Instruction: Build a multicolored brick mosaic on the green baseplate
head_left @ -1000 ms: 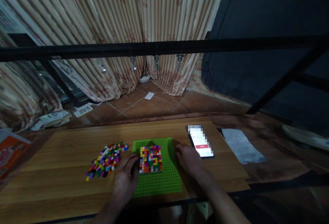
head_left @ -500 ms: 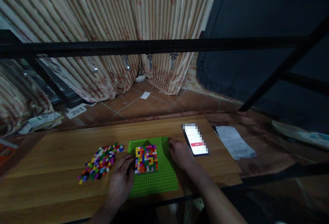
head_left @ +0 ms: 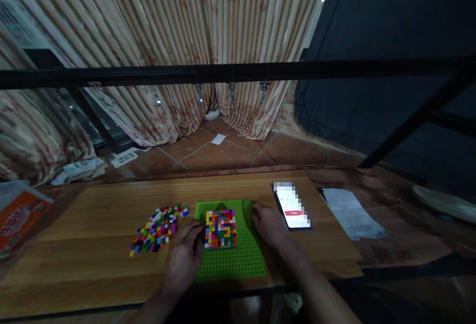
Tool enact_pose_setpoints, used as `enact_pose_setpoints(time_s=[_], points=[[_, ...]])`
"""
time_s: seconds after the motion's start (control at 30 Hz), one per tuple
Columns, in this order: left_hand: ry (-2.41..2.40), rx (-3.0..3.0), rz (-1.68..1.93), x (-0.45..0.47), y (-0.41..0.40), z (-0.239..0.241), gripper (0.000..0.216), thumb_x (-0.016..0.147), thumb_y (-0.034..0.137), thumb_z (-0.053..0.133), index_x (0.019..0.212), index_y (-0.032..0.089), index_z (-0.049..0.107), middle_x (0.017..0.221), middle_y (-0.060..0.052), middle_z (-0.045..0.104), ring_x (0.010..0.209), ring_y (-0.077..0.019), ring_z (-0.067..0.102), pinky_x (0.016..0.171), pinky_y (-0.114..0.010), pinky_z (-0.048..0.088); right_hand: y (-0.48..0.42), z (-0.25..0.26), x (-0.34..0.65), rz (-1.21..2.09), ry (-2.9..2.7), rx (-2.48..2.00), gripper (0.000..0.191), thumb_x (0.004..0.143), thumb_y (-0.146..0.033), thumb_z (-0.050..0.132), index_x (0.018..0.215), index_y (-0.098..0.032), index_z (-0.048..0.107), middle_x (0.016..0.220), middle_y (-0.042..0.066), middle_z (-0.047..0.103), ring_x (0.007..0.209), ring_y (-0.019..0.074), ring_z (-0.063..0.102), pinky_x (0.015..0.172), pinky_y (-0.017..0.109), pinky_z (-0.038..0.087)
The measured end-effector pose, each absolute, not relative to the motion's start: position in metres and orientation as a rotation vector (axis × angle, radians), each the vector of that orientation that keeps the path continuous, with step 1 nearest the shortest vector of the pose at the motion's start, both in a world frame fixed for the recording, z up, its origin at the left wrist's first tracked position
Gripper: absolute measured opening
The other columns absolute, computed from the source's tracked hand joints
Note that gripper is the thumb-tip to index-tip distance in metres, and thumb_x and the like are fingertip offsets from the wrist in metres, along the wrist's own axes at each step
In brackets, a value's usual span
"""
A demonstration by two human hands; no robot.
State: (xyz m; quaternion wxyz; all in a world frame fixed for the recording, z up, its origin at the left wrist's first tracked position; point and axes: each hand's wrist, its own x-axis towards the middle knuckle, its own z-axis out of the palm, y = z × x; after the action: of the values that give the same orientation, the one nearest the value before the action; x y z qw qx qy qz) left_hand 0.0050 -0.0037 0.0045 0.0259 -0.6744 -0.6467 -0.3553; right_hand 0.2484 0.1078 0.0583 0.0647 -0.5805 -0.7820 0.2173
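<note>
- Head view, the only one here: a green studded baseplate (head_left: 236, 268) lies flat on a wooden table (head_left: 96, 244), out toward the near edge, right between the person's two hands.
- The multicolored brick square (head_left: 220, 228) sits on that baseplate, in the upper left part of it, with bare green studs showing to the right and in front. Tons of colors, all packed tight.
- Left hand (head_left: 186, 254) is at the baseplate's left edge, fingers bent and bunched near each other, tips just beside the brick square. Can't tell if it's actually pinching anything.
- Right hand (head_left: 270, 225) is at the baseplate's right edge, fingers curled inward. The tips are hard to make out, so can't tell if that one's gripping the edge or just resting there.
- Loose brick pile (head_left: 159, 229) is spread on the wood to the left of the left hand, same sort of color mix.
- Phone (head_left: 292, 207) lies face up beyond the right hand, screen lit, red button showing, part of it pixelated.
- Past the table's right end there's some white paper (head_left: 353, 212), and an orange and white package (head_left: 22, 217) is over at the far left.
</note>
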Motion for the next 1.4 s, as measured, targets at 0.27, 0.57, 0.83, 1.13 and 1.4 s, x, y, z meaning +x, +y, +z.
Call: enact_pose_setpoints(time_s=[0.27,0.57,0.83,1.13,1.4], points=[[-2.008,-2.072,-1.126,0.007,-0.004,0.004,0.024,0.086,0.016,0.05,0.103,0.018,0.068,0.108,-0.009,0.069,0.099,-0.0215,0.067,0.088,-0.038,0.059,0.109,0.054,0.25,0.619,-2.395,-1.726,0.03,0.087,-0.015,0.047,0.111,-0.02,0.064,0.11,0.008,0.072,0.101,0.0212,0.066,0.084,0.028,0.043],[-2.001,-2.078,-1.149,0.008,-0.003,0.005,0.025,0.086,0.014,0.05,0.103,0.019,0.067,0.106,-0.007,0.069,0.1,-0.0214,0.067,0.089,-0.039,0.058,0.108,0.054,0.25,0.608,-2.363,-1.731,0.031,0.088,-0.017,0.047,0.115,-0.021,0.063,0.113,0.007,0.071,0.102,0.02,0.066,0.084,0.027,0.044],[-1.994,-2.096,-1.156,0.007,-0.004,0.005,0.025,0.086,0.015,0.051,0.104,0.019,0.067,0.107,-0.007,0.069,0.101,-0.0213,0.066,0.089,-0.038,0.058,0.109,0.051,0.249,0.595,-2.364,-1.723,0.03,0.09,-0.019,0.046,0.114,-0.022,0.063,0.112,0.007,0.072,0.1,0.0208,0.067,0.082,0.028,0.044],[-2.024,-2.08,-1.169,0.007,-0.005,0.004,0.024,0.087,0.016,0.051,0.103,0.02,0.067,0.108,-0.007,0.068,0.101,-0.0214,0.066,0.088,-0.039,0.058,0.108,0.052,0.249,0.589,-2.375,-1.729,0.029,0.09,-0.019,0.048,0.114,-0.021,0.063,0.111,0.007,0.072,0.101,0.0202,0.066,0.084,0.028,0.044],[-2.101,-2.106,-1.211,0.012,-0.013,0.016,0.026,0.085,0.011,0.05,0.103,0.02,0.067,0.111,-0.007,0.067,0.105,-0.0199,0.064,0.092,-0.037,0.056,0.11,0.046,0.253,0.562,-2.429,-1.722,0.028,0.091,-0.021,0.047,0.114,-0.021,0.063,0.11,0.007,0.072,0.098,0.0212,0.068,0.079,0.028,0.045]])
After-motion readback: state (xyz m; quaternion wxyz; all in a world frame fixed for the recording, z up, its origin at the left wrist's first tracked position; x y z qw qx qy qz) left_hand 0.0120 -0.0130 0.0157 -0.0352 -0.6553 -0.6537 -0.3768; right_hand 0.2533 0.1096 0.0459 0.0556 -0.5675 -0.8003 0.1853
